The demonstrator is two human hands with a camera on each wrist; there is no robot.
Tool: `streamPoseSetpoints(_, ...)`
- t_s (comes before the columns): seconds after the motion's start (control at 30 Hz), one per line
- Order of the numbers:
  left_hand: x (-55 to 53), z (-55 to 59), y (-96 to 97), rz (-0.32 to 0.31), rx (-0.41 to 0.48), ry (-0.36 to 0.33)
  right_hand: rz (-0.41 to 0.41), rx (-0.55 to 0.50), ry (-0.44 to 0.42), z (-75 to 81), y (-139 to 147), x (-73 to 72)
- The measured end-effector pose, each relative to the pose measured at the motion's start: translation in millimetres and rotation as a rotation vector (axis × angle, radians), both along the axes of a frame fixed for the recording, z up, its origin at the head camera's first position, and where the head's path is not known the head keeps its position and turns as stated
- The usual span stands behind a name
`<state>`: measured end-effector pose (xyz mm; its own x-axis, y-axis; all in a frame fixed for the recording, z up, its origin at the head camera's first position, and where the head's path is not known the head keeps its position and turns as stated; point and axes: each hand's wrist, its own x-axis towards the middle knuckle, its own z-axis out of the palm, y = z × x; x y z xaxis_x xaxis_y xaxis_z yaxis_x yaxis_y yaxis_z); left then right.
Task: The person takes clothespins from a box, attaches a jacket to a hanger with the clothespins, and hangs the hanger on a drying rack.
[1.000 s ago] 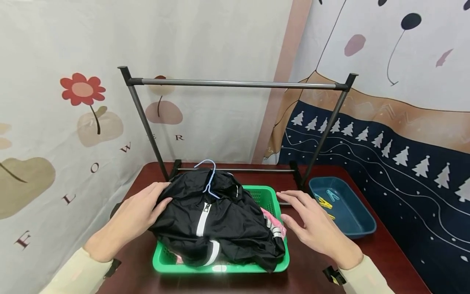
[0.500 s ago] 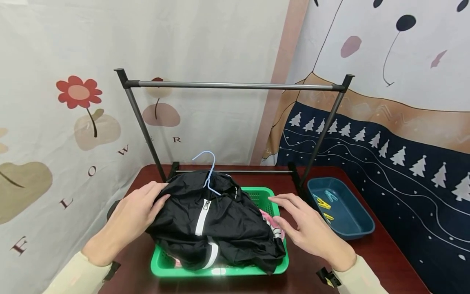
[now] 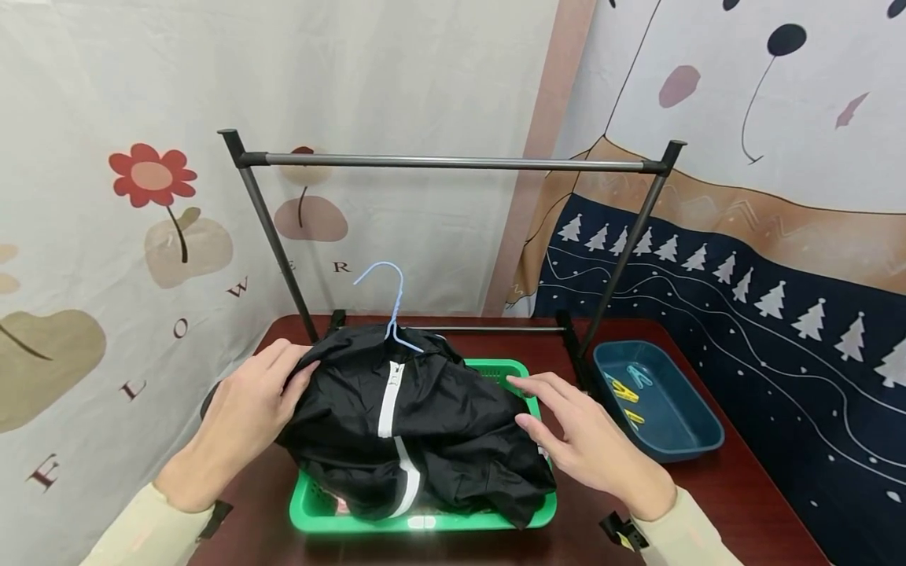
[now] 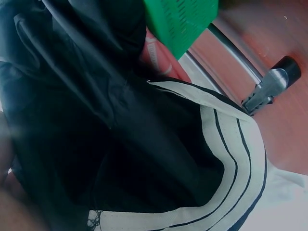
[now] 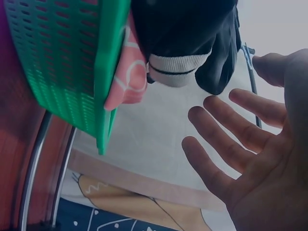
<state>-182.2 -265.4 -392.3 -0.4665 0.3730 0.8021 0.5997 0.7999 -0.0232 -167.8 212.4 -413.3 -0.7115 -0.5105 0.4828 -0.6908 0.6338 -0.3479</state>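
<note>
A black zip jacket (image 3: pixel 453 417) with a white zipper strip lies over the green basket (image 3: pixel 425 520). Out of its collar rises the hook of a light blue hanger (image 3: pixel 398 306); the rest of the hanger is mostly covered. At the jacket's left shoulder my left hand (image 3: pixel 244 413) grips the black cloth between thumb and fingers. The striped white-and-black trim (image 4: pixel 233 154) hangs below in the left wrist view. My right hand (image 3: pixel 587 436) is beside the jacket's right side, its fingers (image 5: pixel 226 139) spread and apart from the cloth in the right wrist view.
A dark metal clothes rack (image 3: pixel 453 163) stands behind the basket on the red-brown table (image 3: pixel 248 527). To the right is a blue tray (image 3: pixel 683 420) with yellow and light blue clothespins (image 3: pixel 623 389). Pink cloth (image 5: pixel 130 72) shows at the basket's rim.
The hanger's hook has risen and shifted slightly left, together with the jacket's collar. My left hand has moved a little up and left with the cloth. My right hand has moved left.
</note>
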Motion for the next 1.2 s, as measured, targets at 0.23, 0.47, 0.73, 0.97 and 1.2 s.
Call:
streamPoseSetpoints(0.23, 1.9, 4.3, 4.1, 0.036, 0.019, -0.034, 0.026, -0.024, -0.025, 5.4, -3.8, -4.0)
streamPoseSetpoints(0.47, 1.0, 9.6, 11.2, 0.009, 0.059, 0.016, 0.054, -0.064, -0.061, 10.6, -8.7, -11.3)
streamPoseSetpoints(0.73, 1.8, 17.6, 20.3, 0.007, 0.084, 0.014, 0.074, -0.088, -0.063, 13.6, -13.9, -19.9)
streamPoseSetpoints(0.97, 2.7, 23.6, 26.6, 0.007, 0.072, -0.008, 0.093, -0.089, -0.03, 14.4, -15.7, -24.9)
streamPoseSetpoints(1.2, 0.5, 29.4, 31.8, 0.005, 0.058, -0.033, 0.157, -0.139, 0.006, 16.7, -17.4, -30.2)
